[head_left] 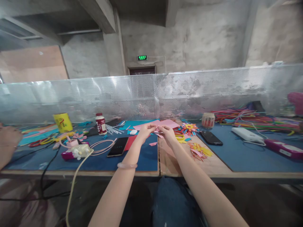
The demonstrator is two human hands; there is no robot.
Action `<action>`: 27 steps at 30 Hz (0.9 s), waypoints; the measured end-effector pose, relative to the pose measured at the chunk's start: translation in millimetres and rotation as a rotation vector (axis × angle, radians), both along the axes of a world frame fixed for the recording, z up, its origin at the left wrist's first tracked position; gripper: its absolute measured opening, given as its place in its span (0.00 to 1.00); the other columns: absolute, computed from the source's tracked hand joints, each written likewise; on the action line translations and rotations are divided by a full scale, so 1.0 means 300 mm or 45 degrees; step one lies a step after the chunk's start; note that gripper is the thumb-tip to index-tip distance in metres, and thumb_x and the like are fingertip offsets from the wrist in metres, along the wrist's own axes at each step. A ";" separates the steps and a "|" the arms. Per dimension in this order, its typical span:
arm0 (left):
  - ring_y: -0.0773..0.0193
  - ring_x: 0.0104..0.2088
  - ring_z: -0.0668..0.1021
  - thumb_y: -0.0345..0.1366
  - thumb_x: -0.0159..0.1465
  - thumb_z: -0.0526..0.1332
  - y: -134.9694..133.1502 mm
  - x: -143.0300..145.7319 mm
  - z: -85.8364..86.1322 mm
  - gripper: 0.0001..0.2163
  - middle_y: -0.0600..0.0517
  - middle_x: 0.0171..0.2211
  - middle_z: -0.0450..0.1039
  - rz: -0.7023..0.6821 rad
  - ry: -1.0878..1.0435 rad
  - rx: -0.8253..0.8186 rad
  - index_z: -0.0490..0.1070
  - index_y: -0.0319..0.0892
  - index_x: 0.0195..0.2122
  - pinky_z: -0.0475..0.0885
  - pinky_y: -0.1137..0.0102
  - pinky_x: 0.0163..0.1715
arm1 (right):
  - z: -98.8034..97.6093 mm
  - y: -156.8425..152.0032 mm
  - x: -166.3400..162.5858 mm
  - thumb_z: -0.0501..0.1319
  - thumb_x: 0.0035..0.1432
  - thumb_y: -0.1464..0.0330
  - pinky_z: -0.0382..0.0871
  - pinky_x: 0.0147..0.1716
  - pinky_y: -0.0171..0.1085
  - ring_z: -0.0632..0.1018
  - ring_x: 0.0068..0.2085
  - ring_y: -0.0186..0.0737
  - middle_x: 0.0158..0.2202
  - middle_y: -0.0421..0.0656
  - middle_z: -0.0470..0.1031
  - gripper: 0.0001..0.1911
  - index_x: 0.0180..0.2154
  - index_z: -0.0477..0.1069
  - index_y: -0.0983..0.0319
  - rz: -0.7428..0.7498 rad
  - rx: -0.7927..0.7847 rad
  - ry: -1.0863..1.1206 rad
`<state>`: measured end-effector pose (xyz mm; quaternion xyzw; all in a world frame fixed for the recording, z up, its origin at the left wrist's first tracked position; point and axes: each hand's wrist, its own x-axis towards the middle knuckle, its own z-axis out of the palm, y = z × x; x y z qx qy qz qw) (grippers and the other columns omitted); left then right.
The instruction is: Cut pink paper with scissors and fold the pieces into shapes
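Observation:
My left hand and my right hand meet over the middle of the table, fingertips pinched together on a small pink paper piece. Its exact shape is mostly hidden by the fingers. Behind the hands lie larger pink paper sheets on blue paper. A pink scrap rests on the blue mat just below the hands. Right of my right hand are yellow-handled scissors and a paper flower in orange, red and blue.
At left are a phone, a power strip with cables, a bottle and a yellow can. At right lie another phone, a white power bank and pipe cleaners. Another person's hand is at far left.

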<state>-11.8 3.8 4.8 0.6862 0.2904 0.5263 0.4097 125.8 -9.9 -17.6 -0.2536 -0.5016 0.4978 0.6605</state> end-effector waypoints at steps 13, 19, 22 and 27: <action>0.63 0.34 0.75 0.40 0.51 0.62 0.000 -0.002 -0.004 0.11 0.49 0.30 0.73 0.030 0.015 0.000 0.71 0.38 0.32 0.68 0.67 0.39 | -0.001 -0.002 -0.001 0.65 0.41 0.62 0.62 0.26 0.31 0.70 0.25 0.31 0.22 0.38 0.71 0.10 0.24 0.72 0.62 -0.029 0.032 -0.046; 0.64 0.34 0.75 0.39 0.50 0.63 -0.004 -0.001 0.001 0.10 0.50 0.30 0.74 0.040 0.021 -0.007 0.72 0.39 0.30 0.68 0.68 0.38 | 0.002 -0.001 0.001 0.65 0.40 0.62 0.63 0.26 0.31 0.70 0.24 0.32 0.22 0.38 0.71 0.11 0.25 0.73 0.63 -0.051 0.022 -0.076; 0.64 0.33 0.75 0.40 0.50 0.63 -0.004 -0.002 0.000 0.10 0.50 0.30 0.74 0.057 0.024 -0.025 0.72 0.40 0.31 0.68 0.69 0.37 | 0.002 0.001 0.001 0.65 0.39 0.62 0.63 0.26 0.32 0.70 0.24 0.32 0.22 0.38 0.71 0.11 0.26 0.73 0.63 -0.059 0.030 -0.084; 0.63 0.33 0.75 0.39 0.49 0.63 0.001 -0.003 -0.006 0.10 0.49 0.31 0.74 0.091 0.027 -0.039 0.73 0.40 0.32 0.68 0.69 0.37 | -0.003 0.004 0.001 0.65 0.40 0.62 0.63 0.27 0.33 0.70 0.24 0.32 0.22 0.38 0.71 0.11 0.26 0.72 0.62 -0.071 0.032 -0.098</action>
